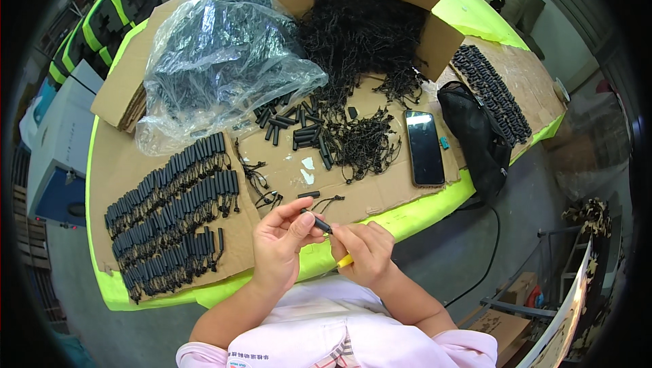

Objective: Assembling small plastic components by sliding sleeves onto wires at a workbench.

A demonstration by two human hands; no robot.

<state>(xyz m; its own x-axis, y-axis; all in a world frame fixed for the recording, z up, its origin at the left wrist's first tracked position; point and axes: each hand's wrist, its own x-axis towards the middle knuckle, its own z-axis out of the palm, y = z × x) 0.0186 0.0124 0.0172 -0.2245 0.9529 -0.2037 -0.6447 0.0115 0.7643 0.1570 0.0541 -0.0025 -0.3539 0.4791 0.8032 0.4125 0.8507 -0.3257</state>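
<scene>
My left hand (282,242) pinches a short black tube (317,222) between thumb and fingers, just over the table's near edge. Against the tube's right end, the fingers of my right hand (367,251) are closed around a small tool with a yellow handle (346,260); its tip is hidden. Beyond my hands, another black tube (309,194) lies on the cardboard (360,198) beside a black cord (329,203). Farther off are a loose heap of black tubes (309,134) and a tangle of knotted black cords (363,142).
Rows of corded black tubes (173,212) fill the left cardboard. Behind stand a clear plastic bag (217,62) and an open carton (431,42) of black cords. To the right lie a phone (424,151), a black pouch (475,140) and more black pieces (496,96).
</scene>
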